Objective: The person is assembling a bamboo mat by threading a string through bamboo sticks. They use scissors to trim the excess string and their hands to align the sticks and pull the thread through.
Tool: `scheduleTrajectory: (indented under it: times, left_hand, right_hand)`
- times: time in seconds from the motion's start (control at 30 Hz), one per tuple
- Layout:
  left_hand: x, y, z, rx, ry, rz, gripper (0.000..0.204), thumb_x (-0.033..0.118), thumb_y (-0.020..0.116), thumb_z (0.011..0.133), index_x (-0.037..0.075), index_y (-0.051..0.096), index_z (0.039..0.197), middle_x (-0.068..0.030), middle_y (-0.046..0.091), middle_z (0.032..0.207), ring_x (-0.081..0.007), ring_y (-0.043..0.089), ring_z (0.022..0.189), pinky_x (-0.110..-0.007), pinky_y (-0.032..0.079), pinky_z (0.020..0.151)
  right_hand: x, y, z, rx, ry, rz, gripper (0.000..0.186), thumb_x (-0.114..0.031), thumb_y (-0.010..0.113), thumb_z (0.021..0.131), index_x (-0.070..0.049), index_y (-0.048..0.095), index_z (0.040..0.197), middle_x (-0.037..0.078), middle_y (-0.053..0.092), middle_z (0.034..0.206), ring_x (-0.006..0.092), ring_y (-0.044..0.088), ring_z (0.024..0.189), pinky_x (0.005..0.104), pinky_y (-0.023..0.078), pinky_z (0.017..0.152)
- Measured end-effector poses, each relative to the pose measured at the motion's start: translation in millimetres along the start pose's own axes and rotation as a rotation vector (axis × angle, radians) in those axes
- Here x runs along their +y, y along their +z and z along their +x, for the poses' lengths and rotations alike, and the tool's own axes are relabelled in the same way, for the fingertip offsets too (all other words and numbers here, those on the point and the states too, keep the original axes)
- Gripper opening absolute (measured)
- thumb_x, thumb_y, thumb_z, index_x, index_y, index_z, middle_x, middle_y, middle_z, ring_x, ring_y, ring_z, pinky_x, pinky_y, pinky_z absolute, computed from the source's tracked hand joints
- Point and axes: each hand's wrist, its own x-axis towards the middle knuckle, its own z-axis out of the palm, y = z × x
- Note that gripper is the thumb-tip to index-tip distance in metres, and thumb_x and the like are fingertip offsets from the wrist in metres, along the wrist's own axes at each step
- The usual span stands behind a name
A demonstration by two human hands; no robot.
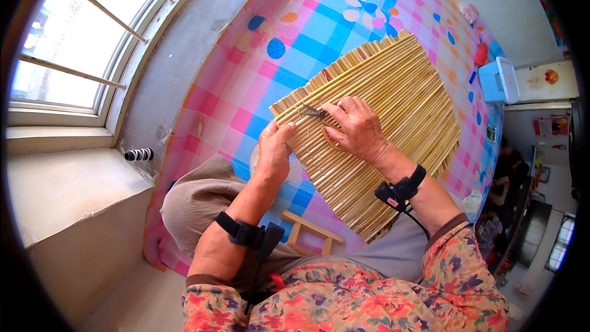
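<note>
A mat of pale yellow stalks (393,110), laid side by side, lies tilted over my lap with a second layer showing along its far edge. My right hand (356,126) is closed around a pair of scissors, over the mat. Their dark blades (313,112) point left, close to the mat's left corner, where a thin thread (299,109) seems to stick up. My left hand (275,150) pinches the mat's left edge just below the blade tips. Whether a thread is also between its fingers is too small to tell.
A pink and blue checked sheet (246,80) spreads beneath. By my knees lies a small wooden frame (312,229). A barred window (67,43) and sill are at left, with a black-and-white striped roll (139,154). A blue bin (495,80) stands far right.
</note>
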Motion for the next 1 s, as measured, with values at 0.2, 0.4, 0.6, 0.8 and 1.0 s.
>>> scheduleTrajectory:
  times: [0.2, 0.4, 0.6, 0.8, 1.0]
  left_hand:
    - [0, -1, 0, -0.018, 0.007, -0.005, 0.032, 0.008, 0.052, 0.092, -0.001, 0.052, 0.122, -0.012, 0.063, 0.113, -0.0206, 0.063, 0.101, -0.036, 0.052, 0.089]
    - [0, -1, -1, -0.023, -0.001, 0.006, 0.036, 0.009, 0.05, 0.092, -0.002, 0.05, 0.126, -0.0122, 0.061, 0.118, -0.0202, 0.061, 0.106, -0.035, 0.049, 0.093]
    - [-2, -2, 2, -0.02, -0.014, -0.035, 0.036, 0.009, 0.05, 0.093, -0.003, 0.048, 0.127, -0.0142, 0.06, 0.119, -0.0236, 0.061, 0.106, -0.039, 0.05, 0.093]
    - [-4, -4, 5, -0.053, 0.015, -0.031, 0.037, 0.008, 0.049, 0.092, -0.003, 0.046, 0.127, -0.0158, 0.059, 0.12, -0.0267, 0.061, 0.107, -0.042, 0.051, 0.093]
    - [0, -5, 4, -0.098, 0.001, -0.045, 0.04, 0.006, 0.049, 0.088, -0.002, 0.046, 0.127, -0.0159, 0.058, 0.12, -0.0267, 0.061, 0.107, -0.042, 0.051, 0.093]
  right_hand:
    - [1, -2, 1, -0.018, 0.035, 0.047, 0.041, -0.02, 0.077, 0.069, -0.01, 0.064, 0.107, 0.007, 0.056, 0.087, 0.0253, 0.059, 0.084, 0.0374, 0.051, 0.074]
    - [8, -2, -5, 0.028, 0.105, 0.181, 0.039, -0.02, 0.076, 0.071, -0.011, 0.064, 0.107, 0.008, 0.056, 0.086, 0.0256, 0.06, 0.083, 0.0367, 0.051, 0.072]
    - [8, -15, -26, -0.092, 0.011, 0.049, 0.043, -0.018, 0.079, 0.067, -0.011, 0.064, 0.107, 0.007, 0.055, 0.085, 0.0244, 0.059, 0.081, 0.0367, 0.05, 0.07]
    - [-4, -15, -31, -0.124, -0.03, 0.01, 0.045, -0.016, 0.078, 0.067, -0.01, 0.063, 0.108, 0.006, 0.055, 0.086, 0.0243, 0.058, 0.08, 0.0366, 0.049, 0.071]
    - [-5, -14, -34, -0.119, 0.048, 0.107, 0.04, -0.015, 0.076, 0.069, -0.011, 0.064, 0.107, 0.007, 0.055, 0.085, 0.0248, 0.058, 0.079, 0.0365, 0.049, 0.07]
